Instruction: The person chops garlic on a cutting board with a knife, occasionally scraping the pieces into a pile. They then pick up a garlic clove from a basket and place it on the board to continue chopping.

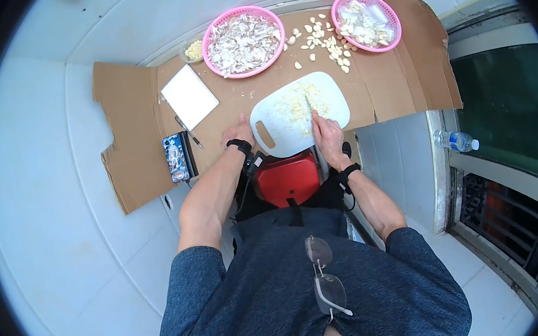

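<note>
A white cutting board (286, 142) with a slot handle lies slightly turned on the cardboard. Chopped garlic (296, 108) is spread over its middle and upper right. My right hand (328, 135) is closed around the handle of a knife (308, 103), whose narrow blade points away from me into the garlic. My left hand (238, 132) rests on the cardboard just left of the board, holding nothing that I can see; one finger stretches forward and the others are partly hidden. Whole peeled garlic cloves (336, 52) lie scattered beyond the board.
Flattened cardboard (135, 109) covers the table. A pink basket (208, 56) holds garlic skins; another pink basket (398, 39) holds garlic and a plastic bag. A small bowl (193, 51), notepad (190, 97), pen (189, 132) and phone (176, 157) sit left. A bottle (456, 140) is right.
</note>
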Motion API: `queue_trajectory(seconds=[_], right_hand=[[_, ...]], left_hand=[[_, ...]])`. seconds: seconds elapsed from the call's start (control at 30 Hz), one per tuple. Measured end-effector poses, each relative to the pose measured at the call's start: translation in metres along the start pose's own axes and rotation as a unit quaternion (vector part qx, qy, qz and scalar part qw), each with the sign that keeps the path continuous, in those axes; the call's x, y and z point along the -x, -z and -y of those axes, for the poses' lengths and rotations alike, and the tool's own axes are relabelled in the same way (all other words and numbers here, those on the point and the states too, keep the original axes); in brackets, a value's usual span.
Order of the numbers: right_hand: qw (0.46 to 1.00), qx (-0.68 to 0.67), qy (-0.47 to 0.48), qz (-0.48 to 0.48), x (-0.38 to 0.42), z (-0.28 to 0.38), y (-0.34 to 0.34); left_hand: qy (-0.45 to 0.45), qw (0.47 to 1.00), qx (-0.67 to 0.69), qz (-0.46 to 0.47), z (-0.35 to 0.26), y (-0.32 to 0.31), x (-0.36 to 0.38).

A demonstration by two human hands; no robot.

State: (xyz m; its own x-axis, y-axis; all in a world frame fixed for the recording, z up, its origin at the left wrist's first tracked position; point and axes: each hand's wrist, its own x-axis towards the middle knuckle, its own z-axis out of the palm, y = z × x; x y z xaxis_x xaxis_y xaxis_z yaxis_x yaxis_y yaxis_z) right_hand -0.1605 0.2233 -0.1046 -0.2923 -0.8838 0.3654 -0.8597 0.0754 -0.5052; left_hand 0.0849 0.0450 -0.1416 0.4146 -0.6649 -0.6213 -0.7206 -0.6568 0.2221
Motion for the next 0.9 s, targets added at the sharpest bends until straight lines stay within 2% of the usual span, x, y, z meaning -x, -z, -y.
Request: queue_trajectory(seconds=[0.03,0.1,0.33,0.47,0.53,0.63,0.77,0.9], right_hand=[[1.0,0.002,-0.002,-0.005,0.0,-0.001,0.0],[1.0,-0.005,0.002,0.0,-0.002,-0.002,0.001],[1.0,0.014,-0.019,-0.011,-0.016,-0.007,0.02],[1.0,0.009,-0.02,0.006,-0.014,-0.021,0.012],[1.0,-0.003,-0.011,0.006,-0.012,-0.021,0.009],[1.0,0.011,-0.018,0.015,-0.01,-0.021,0.008],[1.0,0.012,-0.014,0.0,-0.015,-0.013,0.01],[1.0,0.007,-0.006,-0.023,-0.023,0.005,0.013]], left_hand=[[-0.006,1.0,-0.001,0.0,0.005,-0.007,-0.011],[-0.058,0.996,-0.033,0.061,0.012,-0.017,-0.034],[-0.067,0.991,-0.072,0.085,0.01,-0.012,-0.032],[-0.059,0.995,0.002,0.076,0.015,-0.02,-0.04],[0.0,0.998,0.052,0.02,0.01,-0.026,-0.031],[-0.021,0.998,-0.002,0.067,0.004,-0.006,-0.018],[0.0,0.999,0.01,0.043,-0.005,0.01,0.005],[-0.008,0.999,-0.009,0.036,0.003,-0.003,-0.013]])
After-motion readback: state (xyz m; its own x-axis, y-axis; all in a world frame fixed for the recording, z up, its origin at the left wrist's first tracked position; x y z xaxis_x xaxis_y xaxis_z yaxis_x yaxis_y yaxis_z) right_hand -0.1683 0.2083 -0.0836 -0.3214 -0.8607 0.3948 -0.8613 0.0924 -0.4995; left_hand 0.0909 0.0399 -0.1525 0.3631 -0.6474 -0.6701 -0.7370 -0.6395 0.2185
